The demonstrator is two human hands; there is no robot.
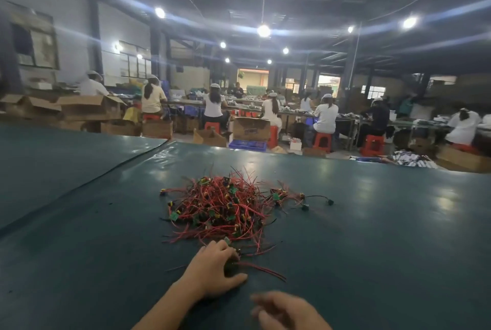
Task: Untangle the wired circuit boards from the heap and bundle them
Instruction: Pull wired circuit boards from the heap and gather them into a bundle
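A heap of small green circuit boards with red and black wires (225, 207) lies in the middle of the dark green table (372, 223). My left hand (215, 268) rests at the heap's near edge, its fingers curled over a small wired bundle (261, 269) whose red and black leads trail out to the right. My right hand (284, 311) hovers blurred at the bottom edge, fingers loosely curled, with nothing visible in it. A few boards on black wires (305, 204) lie loose to the right of the heap.
A seam in the green cover (87, 183) runs diagonally across the table's left side. Beyond the far table edge, several workers sit on red stools (322, 141) among cardboard boxes (251, 129) and benches.
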